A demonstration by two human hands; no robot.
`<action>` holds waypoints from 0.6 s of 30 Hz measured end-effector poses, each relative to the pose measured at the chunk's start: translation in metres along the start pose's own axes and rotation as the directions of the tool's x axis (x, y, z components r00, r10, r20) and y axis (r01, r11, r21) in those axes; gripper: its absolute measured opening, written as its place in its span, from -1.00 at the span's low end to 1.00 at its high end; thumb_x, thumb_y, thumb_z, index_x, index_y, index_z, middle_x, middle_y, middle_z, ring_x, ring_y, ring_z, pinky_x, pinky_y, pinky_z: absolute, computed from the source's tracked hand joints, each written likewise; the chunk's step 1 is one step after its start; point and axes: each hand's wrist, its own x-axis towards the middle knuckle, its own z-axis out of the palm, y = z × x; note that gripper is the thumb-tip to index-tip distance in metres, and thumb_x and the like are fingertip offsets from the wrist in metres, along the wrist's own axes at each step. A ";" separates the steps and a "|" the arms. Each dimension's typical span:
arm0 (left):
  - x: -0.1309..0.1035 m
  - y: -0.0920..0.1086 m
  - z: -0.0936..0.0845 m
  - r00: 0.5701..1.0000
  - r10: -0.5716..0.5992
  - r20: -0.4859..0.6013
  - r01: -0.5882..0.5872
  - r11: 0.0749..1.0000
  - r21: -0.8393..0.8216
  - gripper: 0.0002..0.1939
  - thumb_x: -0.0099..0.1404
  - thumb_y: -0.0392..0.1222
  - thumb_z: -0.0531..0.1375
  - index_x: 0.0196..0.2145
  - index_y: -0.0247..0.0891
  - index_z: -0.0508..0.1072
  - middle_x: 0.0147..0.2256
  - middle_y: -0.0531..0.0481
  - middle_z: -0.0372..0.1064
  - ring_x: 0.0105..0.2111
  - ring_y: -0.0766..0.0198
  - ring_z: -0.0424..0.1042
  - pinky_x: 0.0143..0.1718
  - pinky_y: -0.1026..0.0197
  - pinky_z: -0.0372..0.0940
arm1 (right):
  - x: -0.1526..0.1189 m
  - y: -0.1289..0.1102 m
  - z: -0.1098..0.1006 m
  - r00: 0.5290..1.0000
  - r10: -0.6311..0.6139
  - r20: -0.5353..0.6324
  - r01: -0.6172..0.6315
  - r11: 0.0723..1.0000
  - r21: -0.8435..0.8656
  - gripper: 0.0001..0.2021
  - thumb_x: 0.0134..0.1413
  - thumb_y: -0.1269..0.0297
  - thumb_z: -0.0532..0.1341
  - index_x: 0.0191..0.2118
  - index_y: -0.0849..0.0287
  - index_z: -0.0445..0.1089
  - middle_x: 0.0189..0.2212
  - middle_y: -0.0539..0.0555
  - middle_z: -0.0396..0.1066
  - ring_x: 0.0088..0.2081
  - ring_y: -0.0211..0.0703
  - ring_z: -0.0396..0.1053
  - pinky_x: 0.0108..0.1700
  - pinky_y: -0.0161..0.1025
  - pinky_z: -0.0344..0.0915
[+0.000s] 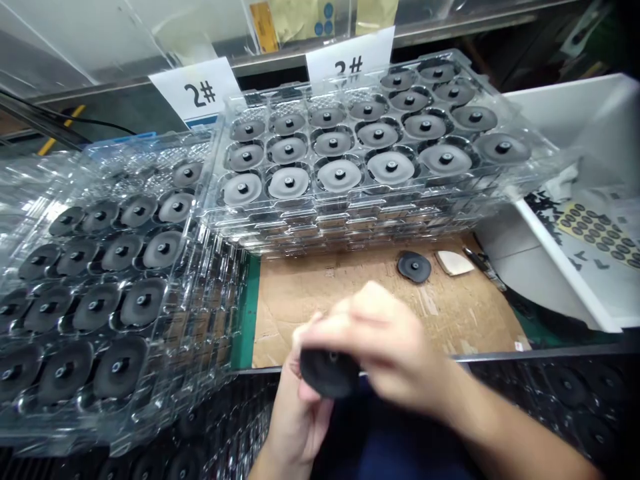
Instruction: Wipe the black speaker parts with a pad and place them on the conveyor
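My left hand (pixel 305 407) grips a round black disc-shaped part (pixel 330 375) with a small hub, tilted in front of my body. From the right, my right hand (pixel 380 333) reaches over the same disc, its curled fingers against the top edge; it is smeared by motion, and its fingertips are partly hidden. Just beyond the hands, another black disc (pixel 414 267) lies on a cardboard sheet (pixel 295 293), hub up. Beside that disc is a cream wedge-shaped pad (pixel 454 263).
Stacked clear plastic trays (pixel 340 207) of black discs stand behind the cardboard, with more trays (pixel 170 293) at left. Paper signs (pixel 200 93) stand at the back. A white bin (pixel 565 267) at right holds a sticker sheet (pixel 600 233). A dark pen-like tool (pixel 484 268) lies near it.
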 end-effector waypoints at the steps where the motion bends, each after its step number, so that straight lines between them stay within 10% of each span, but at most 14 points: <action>1: 0.001 0.001 -0.002 0.999 0.032 0.007 -0.031 0.999 -0.043 -0.41 -0.14 0.00 0.37 -0.09 0.02 0.41 -0.09 0.04 0.44 -0.05 0.06 0.37 -0.01 0.14 0.24 | -0.004 0.011 0.002 0.988 0.155 -0.028 -0.155 0.988 0.008 -0.73 0.21 0.41 -0.01 -0.14 0.10 0.41 -0.36 0.00 0.45 -0.33 -0.26 0.34 -0.28 -0.26 0.17; 4: 0.003 0.004 -0.008 0.996 0.085 0.032 -0.078 0.980 -0.182 -0.42 -0.15 -0.01 0.38 -0.10 0.04 0.42 -0.07 0.01 0.44 -0.08 0.06 0.41 -0.02 0.15 0.27 | -0.030 0.042 0.016 0.884 0.467 0.000 -0.467 0.884 -0.020 -0.76 0.19 0.39 0.05 -0.10 0.07 0.39 -0.27 0.03 0.44 -0.25 -0.22 0.37 -0.22 -0.26 0.24; 9: 0.005 0.008 -0.010 0.997 0.076 0.018 -0.069 0.968 -0.240 -0.45 -0.15 -0.11 0.39 -0.12 -0.05 0.46 -0.09 -0.01 0.46 -0.04 0.08 0.37 -0.03 0.25 0.27 | -0.073 0.061 0.051 0.858 0.498 0.130 -0.497 0.867 -0.041 -0.80 0.12 0.41 0.13 -0.18 0.10 0.45 -0.37 0.01 0.48 -0.31 -0.17 0.40 -0.24 -0.20 0.29; 13: 0.005 0.007 -0.005 0.995 0.077 0.059 -0.061 0.970 -0.233 -0.44 -0.11 -0.10 0.37 -0.08 -0.05 0.43 -0.05 -0.03 0.42 -0.05 0.16 0.38 -0.04 0.30 0.26 | -0.053 0.037 0.036 0.835 0.550 0.019 -0.549 0.835 -0.024 -0.79 0.18 0.36 0.07 -0.14 0.12 0.40 -0.33 0.04 0.46 -0.31 -0.19 0.39 -0.27 -0.24 0.31; 18: 0.004 0.004 -0.004 0.994 0.030 0.101 -0.011 0.983 -0.184 -0.54 0.04 -0.15 0.30 -0.05 -0.02 0.40 -0.09 0.01 0.44 -0.09 0.25 0.39 -0.04 0.32 0.24 | -0.006 -0.022 0.013 0.963 0.220 -0.153 -0.220 0.975 0.020 -0.74 0.14 0.44 0.07 -0.05 0.26 0.33 -0.29 0.12 0.45 -0.30 -0.17 0.36 -0.20 -0.21 0.29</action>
